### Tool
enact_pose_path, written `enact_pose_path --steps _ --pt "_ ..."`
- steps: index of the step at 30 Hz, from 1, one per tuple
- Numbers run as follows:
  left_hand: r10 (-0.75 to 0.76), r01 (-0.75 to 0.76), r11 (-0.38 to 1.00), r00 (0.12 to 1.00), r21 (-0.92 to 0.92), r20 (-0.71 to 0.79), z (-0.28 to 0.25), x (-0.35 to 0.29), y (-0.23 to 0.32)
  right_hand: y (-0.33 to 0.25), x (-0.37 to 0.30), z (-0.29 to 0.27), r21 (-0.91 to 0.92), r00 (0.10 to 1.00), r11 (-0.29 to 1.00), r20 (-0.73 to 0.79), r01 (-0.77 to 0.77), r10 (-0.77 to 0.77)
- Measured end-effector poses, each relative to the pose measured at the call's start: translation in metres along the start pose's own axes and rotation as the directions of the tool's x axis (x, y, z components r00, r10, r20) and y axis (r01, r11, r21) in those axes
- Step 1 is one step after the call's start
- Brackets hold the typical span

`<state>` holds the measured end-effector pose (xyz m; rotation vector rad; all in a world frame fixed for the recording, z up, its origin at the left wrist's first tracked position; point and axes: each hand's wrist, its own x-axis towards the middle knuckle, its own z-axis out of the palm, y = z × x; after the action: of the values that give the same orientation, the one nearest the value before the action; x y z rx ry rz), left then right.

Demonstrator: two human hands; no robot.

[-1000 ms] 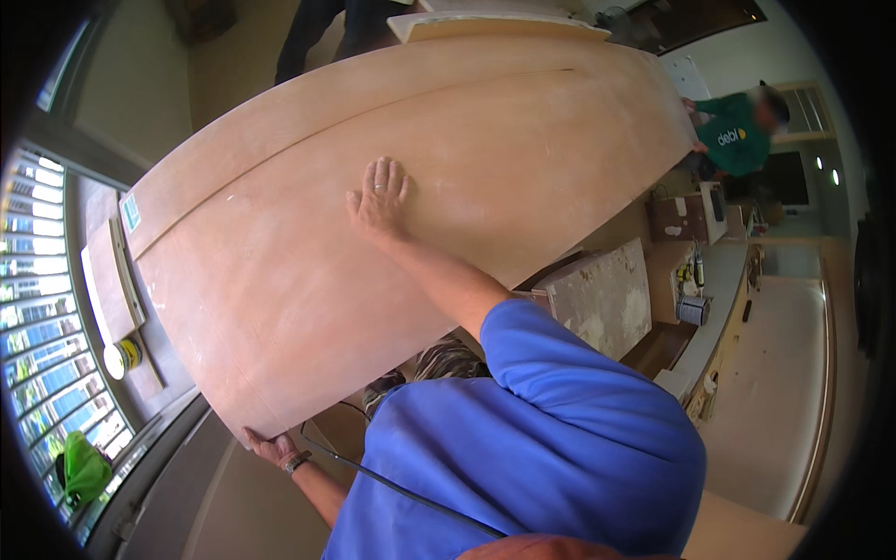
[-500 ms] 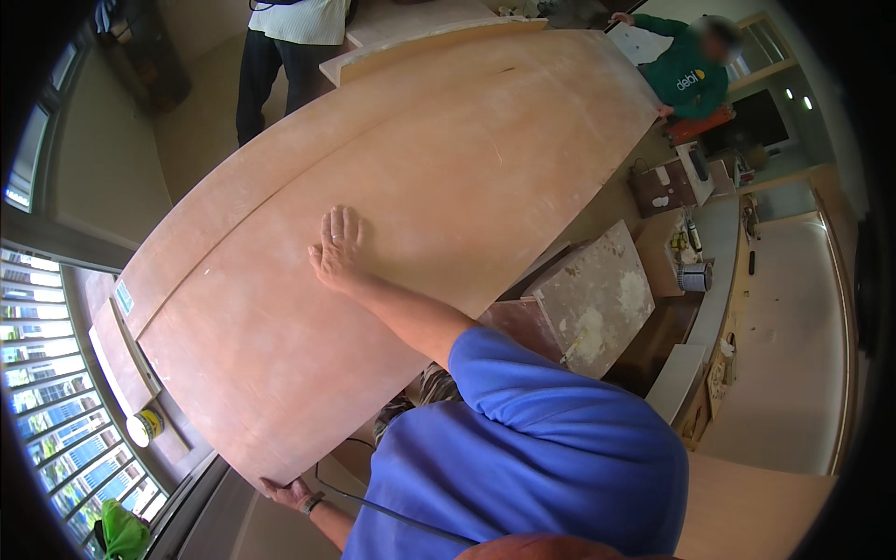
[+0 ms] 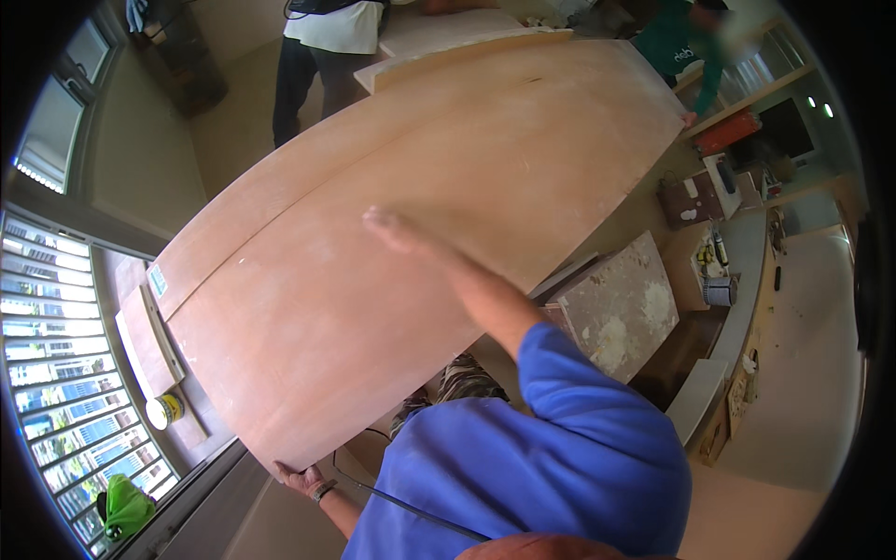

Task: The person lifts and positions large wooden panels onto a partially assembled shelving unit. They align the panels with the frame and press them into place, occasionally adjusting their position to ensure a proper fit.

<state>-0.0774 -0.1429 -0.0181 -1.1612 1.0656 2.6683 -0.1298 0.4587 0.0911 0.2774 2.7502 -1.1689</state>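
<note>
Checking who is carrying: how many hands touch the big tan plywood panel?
3: right hand flat on its face, left hand gripping the near bottom edge, green-sleeved co-worker's hand at the far corner. Others may be hidden.

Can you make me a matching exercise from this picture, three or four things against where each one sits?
Things:
1. left hand
2. right hand
3. yellow tin
4. green cloth

Places:
A. flat on the big wooden board's face
B. lower left, by the window
C. under the board's near bottom edge
D. on the sill below the stacked boards

Pairs: 1-C, 2-A, 3-D, 4-B
</note>
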Motion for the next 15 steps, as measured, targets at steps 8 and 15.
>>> enact_pose_path --steps 8,15 --pt "-0.068 0.069 0.992 0.998 -0.103 0.016 0.006 -0.009 -0.005 0.14 -0.183 -0.286 0.365 -0.516 0.89 -0.725 0.275 0.456" --pt "-0.067 0.074 0.99 0.996 -0.122 0.056 0.011 -0.007 -0.005 0.049 -0.021 -0.317 0.737 0.437 0.466 -0.669 0.489 0.6"
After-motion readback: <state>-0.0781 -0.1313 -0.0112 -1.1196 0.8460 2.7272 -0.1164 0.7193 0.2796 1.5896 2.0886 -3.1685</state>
